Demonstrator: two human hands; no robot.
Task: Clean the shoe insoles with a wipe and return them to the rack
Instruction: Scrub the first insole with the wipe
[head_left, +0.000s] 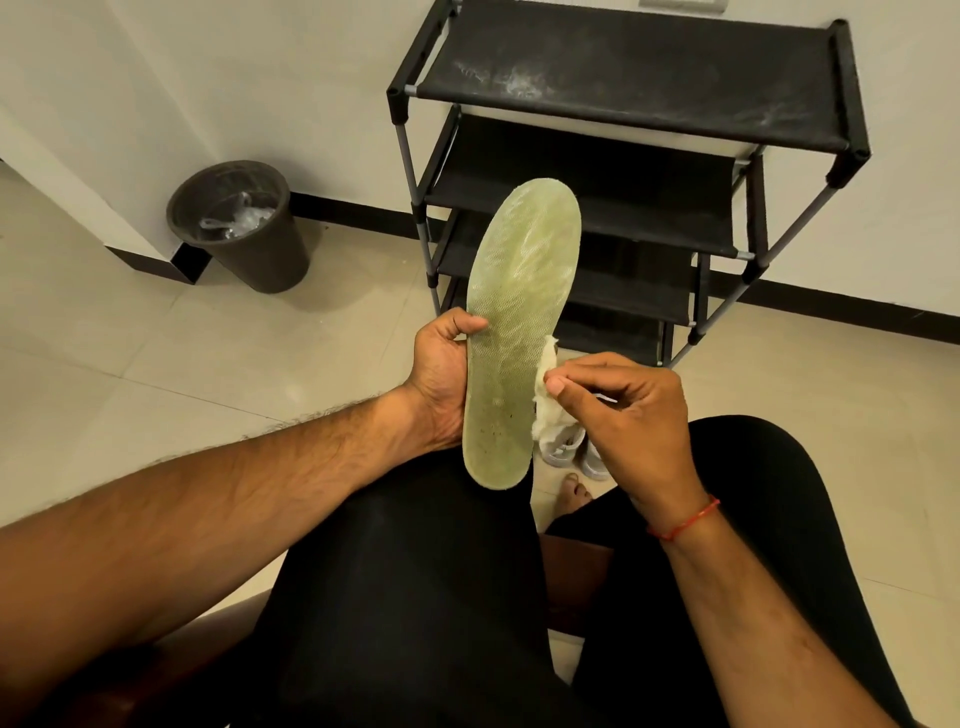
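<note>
A long pale green insole (511, 332) with a mesh texture stands upright over my lap, heel end down. My left hand (441, 374) grips its left edge, thumb on the front face. My right hand (623, 410) pinches a crumpled white wipe (545, 384) against the insole's right edge near the middle. The black shoe rack (634, 78) with several fabric shelves stands straight ahead against the wall; its top shelf is dusty.
A dark bin (244, 228) with a plastic bag inside stands on the tiled floor at the left by the wall corner. Grey-white shoes (569, 447) lie on the floor near my bare foot (574, 491). My legs in black trousers fill the foreground.
</note>
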